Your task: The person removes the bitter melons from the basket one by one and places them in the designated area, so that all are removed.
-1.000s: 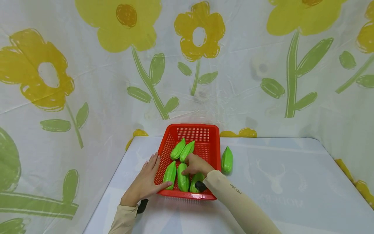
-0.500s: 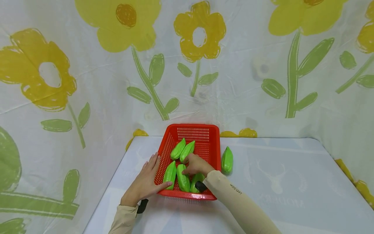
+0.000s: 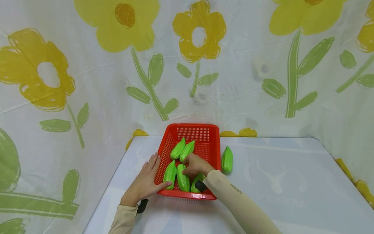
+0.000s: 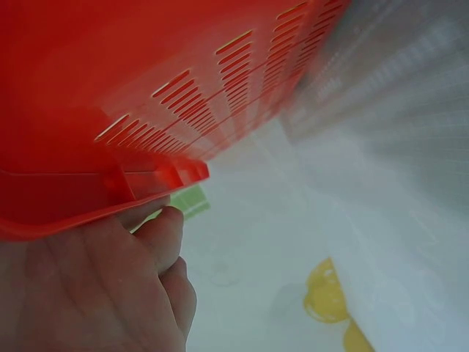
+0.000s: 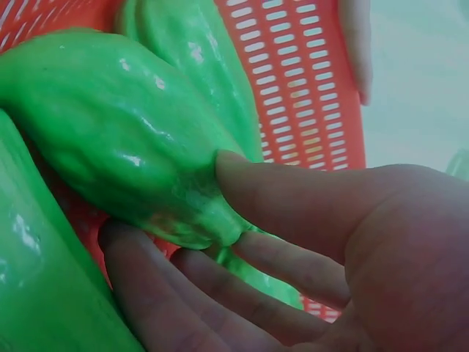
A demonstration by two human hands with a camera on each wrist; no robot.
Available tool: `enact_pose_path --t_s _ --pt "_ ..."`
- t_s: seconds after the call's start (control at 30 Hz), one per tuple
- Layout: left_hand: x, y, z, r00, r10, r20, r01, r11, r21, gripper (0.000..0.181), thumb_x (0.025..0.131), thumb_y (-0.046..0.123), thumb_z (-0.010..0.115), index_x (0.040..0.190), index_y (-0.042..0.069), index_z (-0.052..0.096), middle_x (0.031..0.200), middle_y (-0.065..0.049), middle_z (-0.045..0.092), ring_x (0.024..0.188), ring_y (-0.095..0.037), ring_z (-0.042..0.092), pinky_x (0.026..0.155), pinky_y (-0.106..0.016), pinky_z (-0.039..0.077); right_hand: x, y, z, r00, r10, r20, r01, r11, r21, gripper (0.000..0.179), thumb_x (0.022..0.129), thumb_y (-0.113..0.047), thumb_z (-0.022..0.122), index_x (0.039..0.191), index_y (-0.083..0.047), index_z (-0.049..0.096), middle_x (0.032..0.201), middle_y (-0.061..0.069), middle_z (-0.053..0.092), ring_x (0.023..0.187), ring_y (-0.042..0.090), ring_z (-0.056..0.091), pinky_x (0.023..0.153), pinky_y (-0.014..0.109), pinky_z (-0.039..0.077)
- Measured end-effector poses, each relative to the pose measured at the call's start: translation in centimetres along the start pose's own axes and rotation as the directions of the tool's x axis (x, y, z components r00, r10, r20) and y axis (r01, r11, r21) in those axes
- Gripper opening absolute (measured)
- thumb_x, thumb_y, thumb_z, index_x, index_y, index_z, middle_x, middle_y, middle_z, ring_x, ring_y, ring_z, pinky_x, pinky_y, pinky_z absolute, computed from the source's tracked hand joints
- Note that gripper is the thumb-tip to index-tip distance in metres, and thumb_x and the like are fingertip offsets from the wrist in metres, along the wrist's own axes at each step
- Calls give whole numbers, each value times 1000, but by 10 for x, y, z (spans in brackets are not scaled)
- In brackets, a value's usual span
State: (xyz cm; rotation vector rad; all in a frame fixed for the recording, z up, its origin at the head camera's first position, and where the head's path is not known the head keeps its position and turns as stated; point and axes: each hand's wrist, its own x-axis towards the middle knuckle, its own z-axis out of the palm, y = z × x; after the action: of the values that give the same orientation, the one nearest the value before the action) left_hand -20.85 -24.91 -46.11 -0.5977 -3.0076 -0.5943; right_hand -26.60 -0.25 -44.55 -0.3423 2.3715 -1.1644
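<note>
One pinched gourd [image 3: 183,182] has tilted, the red basket [image 3: 217,147] separating an outer gourd [image 3: 227,160].

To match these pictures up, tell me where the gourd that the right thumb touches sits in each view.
Head: below centre, the gourd is the middle of three at the near end of the basket, under the right hand.
Left wrist: not in it.
Right wrist: left of centre, slanting down from the left edge to the fingers.
Shared landmark: the red basket, seen in all three views.
</note>
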Motion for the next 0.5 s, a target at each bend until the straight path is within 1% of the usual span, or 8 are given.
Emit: enact_pose_path --t_s 0.17,0.27,0.4,0.5 --pt "0 1 -1 1000 14 -12 -14 1000 -4 117 86 70 67 163 -3 19 174 -18 14 161 -39 19 129 -61 23 1 1 -2 1000 -7 -3 7 1000 28 50 89 -5 79 134 9 63 113 22 74 74 27 76 63 36 65" --pt "-1 1 0 1000 10 -11 -10 1000 -5 117 86 71 67 163 -3 19 174 -19 14 161 -39 19 129 -61 23 1 2 -3 1000 -13 -9 14 998 55 50 89 -5 79 135 9 63 111 23 75 73 27 77 63 36 65" --pt "-1 1 0 1000 6 -7 -6 1000 -5 117 85 72 66 163 -2 19 174 -18 13 161 -39 18 129 -60 22 2 4 -5 999 -28 -26 29 997 70 49 89 -8 79 134 7 65 109 23 76 74 26 77 65 37 65" --pt "-1 1 1 1000 10 -6 -10 1000 -5 118 85 72 66 163 -2 20 174 -19 13 161 -40 18 129 -60 22 2 5 -7 999 -28 -37 32 995 99 49 90 -10 79 134 5 65 109 22 77 75 23 77 67 37 66"
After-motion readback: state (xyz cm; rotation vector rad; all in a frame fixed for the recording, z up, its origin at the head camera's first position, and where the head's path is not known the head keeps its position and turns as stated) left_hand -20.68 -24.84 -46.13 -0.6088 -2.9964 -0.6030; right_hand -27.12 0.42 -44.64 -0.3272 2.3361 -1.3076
